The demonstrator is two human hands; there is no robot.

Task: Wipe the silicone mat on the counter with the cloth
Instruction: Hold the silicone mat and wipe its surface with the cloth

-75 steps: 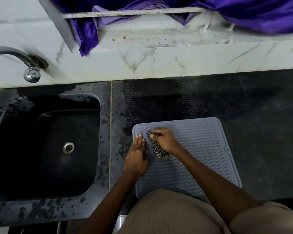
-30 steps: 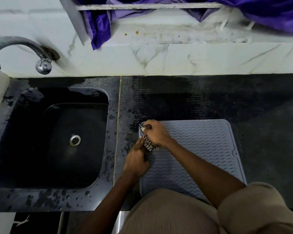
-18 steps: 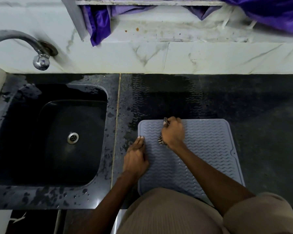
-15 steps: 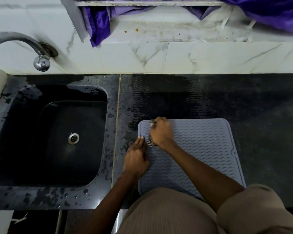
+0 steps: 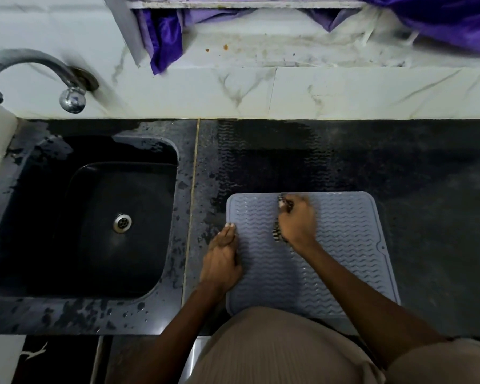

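grey wavy-ribbed rectangular silicone mat [image 5: 344, 245] on black worktop [image 5: 427, 176]: left hand [image 5: 222, 259] fingers straight together pressing its edge, right hand [image 5: 297, 223] fingers curled gripping checked black-and-white cloth [image 5: 277, 232].

The left hand [image 5: 221, 259] lies flat, fingers straight and together, pointing far. The right hand [image 5: 297, 221], blurred, is curled into a fist farther right, its forearm reaching from the near right.
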